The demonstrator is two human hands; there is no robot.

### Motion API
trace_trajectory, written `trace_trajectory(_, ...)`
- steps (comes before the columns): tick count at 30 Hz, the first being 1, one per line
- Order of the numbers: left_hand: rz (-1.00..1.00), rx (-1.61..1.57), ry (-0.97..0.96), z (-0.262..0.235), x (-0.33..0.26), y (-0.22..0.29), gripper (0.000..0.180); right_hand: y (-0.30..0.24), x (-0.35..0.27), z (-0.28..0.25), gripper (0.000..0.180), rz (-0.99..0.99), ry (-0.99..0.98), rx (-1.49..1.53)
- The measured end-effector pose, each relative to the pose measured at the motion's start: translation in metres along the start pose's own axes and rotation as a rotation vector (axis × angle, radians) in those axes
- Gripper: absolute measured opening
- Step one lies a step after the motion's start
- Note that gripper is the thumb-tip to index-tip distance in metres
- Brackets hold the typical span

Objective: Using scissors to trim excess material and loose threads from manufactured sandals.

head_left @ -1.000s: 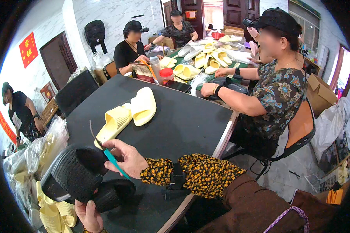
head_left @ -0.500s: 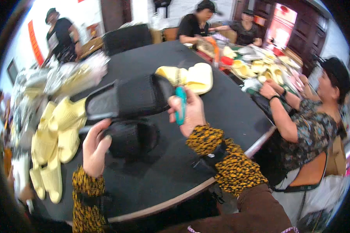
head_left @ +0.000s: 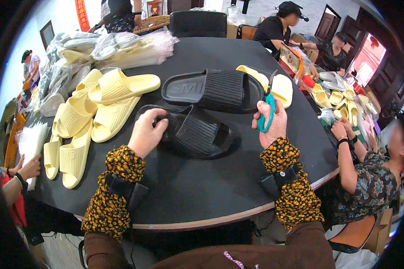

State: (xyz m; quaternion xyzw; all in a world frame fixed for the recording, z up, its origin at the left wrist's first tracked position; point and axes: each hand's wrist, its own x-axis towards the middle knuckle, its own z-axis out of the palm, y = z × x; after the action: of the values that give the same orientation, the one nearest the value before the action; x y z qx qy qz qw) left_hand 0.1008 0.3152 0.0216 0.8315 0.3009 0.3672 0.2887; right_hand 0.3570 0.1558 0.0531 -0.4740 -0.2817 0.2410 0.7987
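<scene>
My left hand (head_left: 147, 131) is closed on the heel end of the nearer black slide slipper (head_left: 197, 134), which is slightly blurred, its toe pointing right. Behind it, a second black slipper (head_left: 224, 89) lies on the table, sole down, also with its toe to the right. My right hand (head_left: 276, 125) is closed round the teal handles of a pair of scissors (head_left: 268, 112), the dark blades pointing up and away from me. Beside the scissors' blades sit pale yellow slippers (head_left: 283, 89), partly hidden behind the black one.
Several yellow slippers (head_left: 114, 121) lie at the left of the black table (head_left: 184, 193). Plastic-bagged slippers (head_left: 107, 47) are heaped behind them. A co-worker's hand (head_left: 30, 168) holds clear bags (head_left: 33, 143) at the left edge. Other people work at the right, beside a slipper-covered table.
My view has swung left, so the table things appear further right. My left hand now grips the nearer black slipper's heel; the scissors remain in my right hand.
</scene>
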Motion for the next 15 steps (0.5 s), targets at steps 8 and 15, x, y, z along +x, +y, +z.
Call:
trace_trajectory(8,0.07,-0.154,-0.242,0.017,-0.02,0.04,0.037,-0.006,0.004,0.001,0.047,-0.037,0.038,-0.016)
trace_trajectory(15,0.006,-0.107,-0.427,-0.022,-0.013,0.053,0.036,-0.02,0.005,-0.004,0.038,-0.132,0.059,0.052)
